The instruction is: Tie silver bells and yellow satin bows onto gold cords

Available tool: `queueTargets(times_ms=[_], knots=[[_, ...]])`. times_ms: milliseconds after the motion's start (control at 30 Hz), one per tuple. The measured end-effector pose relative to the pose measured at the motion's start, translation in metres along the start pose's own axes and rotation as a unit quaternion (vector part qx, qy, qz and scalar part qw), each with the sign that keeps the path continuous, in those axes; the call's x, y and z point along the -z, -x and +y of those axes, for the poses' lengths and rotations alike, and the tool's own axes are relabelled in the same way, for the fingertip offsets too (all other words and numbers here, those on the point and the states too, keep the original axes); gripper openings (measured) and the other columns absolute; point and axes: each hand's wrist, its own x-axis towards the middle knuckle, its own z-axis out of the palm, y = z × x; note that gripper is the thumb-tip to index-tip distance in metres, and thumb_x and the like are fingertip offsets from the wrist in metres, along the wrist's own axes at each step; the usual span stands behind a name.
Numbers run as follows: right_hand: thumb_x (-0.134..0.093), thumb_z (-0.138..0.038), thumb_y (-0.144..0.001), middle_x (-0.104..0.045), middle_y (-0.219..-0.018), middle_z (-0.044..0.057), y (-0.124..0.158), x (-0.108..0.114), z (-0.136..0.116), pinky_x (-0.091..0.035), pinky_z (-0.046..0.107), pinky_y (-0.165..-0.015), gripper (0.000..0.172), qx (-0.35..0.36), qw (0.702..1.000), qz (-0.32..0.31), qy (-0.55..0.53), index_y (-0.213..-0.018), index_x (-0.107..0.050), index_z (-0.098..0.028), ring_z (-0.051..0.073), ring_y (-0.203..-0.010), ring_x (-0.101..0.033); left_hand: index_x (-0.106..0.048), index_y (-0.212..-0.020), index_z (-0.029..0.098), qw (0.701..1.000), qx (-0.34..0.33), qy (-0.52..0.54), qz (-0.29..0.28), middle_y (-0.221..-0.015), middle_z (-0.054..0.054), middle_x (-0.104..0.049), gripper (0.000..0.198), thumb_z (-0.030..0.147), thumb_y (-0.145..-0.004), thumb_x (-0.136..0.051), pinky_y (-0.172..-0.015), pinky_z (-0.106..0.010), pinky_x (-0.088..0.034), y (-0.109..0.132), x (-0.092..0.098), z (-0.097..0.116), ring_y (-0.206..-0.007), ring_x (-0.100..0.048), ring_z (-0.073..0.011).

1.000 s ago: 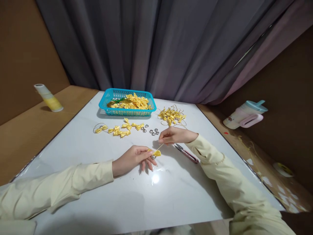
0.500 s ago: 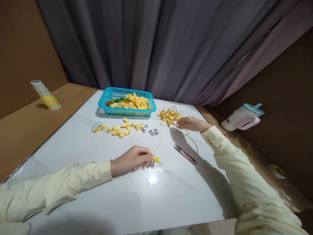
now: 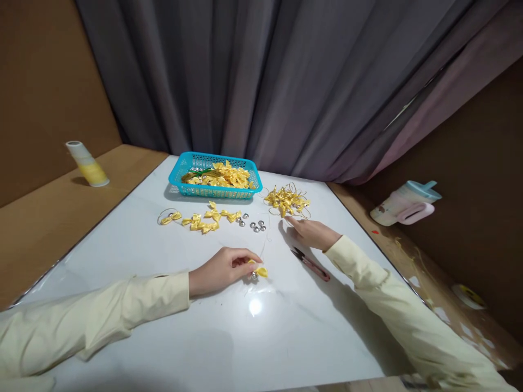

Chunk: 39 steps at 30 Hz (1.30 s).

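Thumb and forefinger of my left hand are closed on a yellow satin bow. A small silver bell sits against the bow, just above the white tabletop. A thin thread runs upward from it. My right hand is by the near edge of a pile of yellow bows on gold cords, forefinger stretched toward it and nothing visible in its grasp. Just below that hand lie thread snips with a pink handle.
Loose yellow bows and several silver bells lie mid-table. Behind them stands a blue basket of bows. A yellow-wound cone is at left, a lidded cup and a tape roll at right.
My right hand has drawn back toward me from the pile, and the gold cord loop that trailed beneath it now lies with the pile. My left hand keeps its hold on the bow.
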Motion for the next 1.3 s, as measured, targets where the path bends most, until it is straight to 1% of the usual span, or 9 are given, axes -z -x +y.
queueTargets(times_ms=[167,367,500,633,833,967,1067,1133,1300], knots=[[-0.036,-0.006,-0.077,-0.064,-0.081,0.007,0.019,0.023,0.008,-0.04,0.024,-0.061,0.055,0.028,0.993,0.07,-0.087,-0.132,-0.038,-0.013,0.014,-0.065,-0.057,-0.061,-0.098,0.014,0.998,0.016,0.055,-0.005,-0.064,-0.001,-0.057,0.025,0.031,-0.08,-0.056,-0.057,-0.023,-0.041,0.0,0.0,0.001,-0.061,-0.053,-0.0122],[-0.043,-0.018,-0.083,-0.064,-0.079,0.005,0.054,0.059,-0.026,-0.046,0.024,-0.061,0.019,0.084,0.912,0.219,-0.337,-0.091,-0.06,-0.016,0.013,-0.068,-0.058,-0.066,-0.083,0.012,0.995,0.038,0.081,-0.035,-0.059,-0.001,-0.054,0.022,0.032,-0.079,-0.056,-0.044,-0.019,-0.032,-0.001,0.006,0.007,-0.051,-0.044,-0.009],[-0.046,-0.017,-0.085,-0.067,-0.086,0.007,0.064,0.058,-0.067,-0.049,0.028,-0.069,0.019,0.126,0.853,0.33,-0.384,-0.096,-0.062,-0.018,0.014,-0.073,-0.06,-0.066,-0.09,0.012,0.992,0.063,0.092,-0.057,-0.059,0.0,-0.051,0.027,0.034,-0.078,-0.056,-0.044,-0.02,-0.031,-0.004,0.009,0.009,-0.05,-0.04,-0.0091],[-0.045,-0.009,-0.085,-0.067,-0.088,0.007,0.058,0.042,-0.093,-0.05,0.029,-0.068,0.028,0.19,0.801,0.371,-0.431,-0.104,-0.062,-0.02,0.014,-0.076,-0.059,-0.066,-0.098,0.014,0.989,0.07,0.115,-0.062,-0.058,0.001,-0.051,0.029,0.03,-0.077,-0.056,-0.048,-0.022,-0.03,-0.004,0.011,0.012,-0.052,-0.038,-0.0096],[-0.053,-0.011,-0.082,-0.067,-0.087,0.007,0.049,0.025,-0.104,-0.05,0.032,-0.073,0.026,0.205,0.775,0.361,-0.476,-0.104,-0.066,-0.019,0.016,-0.082,-0.058,-0.067,-0.096,0.013,0.97,0.08,0.223,-0.054,-0.069,-0.001,-0.051,0.026,0.022,-0.073,-0.058,-0.051,-0.022,-0.029,-0.006,0.014,0.009,-0.056,-0.037,-0.0092],[-0.061,-0.024,-0.08,-0.068,-0.079,0.006,0.046,0.021,-0.104,-0.049,0.03,-0.068,0.012,0.079,0.75,0.307,-0.58,-0.084,-0.071,-0.019,0.015,-0.072,-0.059,-0.067,-0.1,0.014,0.964,0.094,0.246,-0.045,-0.069,0.0,-0.049,0.029,0.024,-0.073,-0.063,-0.05,-0.021,-0.028,-0.007,0.016,0.008,-0.057,-0.037,-0.0086],[-0.068,-0.031,-0.073,-0.068,-0.073,0.005,0.042,0.018,-0.104,-0.046,0.025,-0.056,0.015,-0.024,0.697,0.225,-0.68,-0.074,-0.069,-0.016,0.013,-0.062,-0.058,-0.066,-0.098,0.014,0.96,0.102,0.26,-0.03,-0.068,0.001,-0.049,0.028,0.025,-0.073,-0.066,-0.05,-0.021,-0.028,-0.007,0.016,0.008,-0.057,-0.038,-0.0078],[-0.071,-0.034,-0.068,-0.068,-0.074,0.006,0.04,0.017,-0.105,-0.042,0.021,-0.046,0.022,-0.052,0.653,0.181,-0.734,-0.078,-0.067,-0.014,0.01,-0.055,-0.055,-0.066,-0.097,0.014,0.959,0.102,0.265,-0.021,-0.067,0.001,-0.049,0.027,0.026,-0.073,-0.067,-0.052,-0.02,-0.03,-0.007,0.017,0.007,-0.057,-0.039,-0.0074],[-0.075,-0.03,-0.063,-0.069,-0.077,0.005,0.039,0.019,-0.109,-0.036,0.017,-0.04,0.061,-0.059,0.574,0.14,-0.805,-0.118,-0.051,-0.016,0.006,-0.044,-0.048,-0.065,-0.089,0.012,0.961,0.101,0.259,-0.003,-0.067,0.001,-0.052,0.024,0.032,-0.075,-0.066,-0.054,-0.02,-0.033,-0.008,0.016,0.007,-0.057,-0.044,-0.0074]])
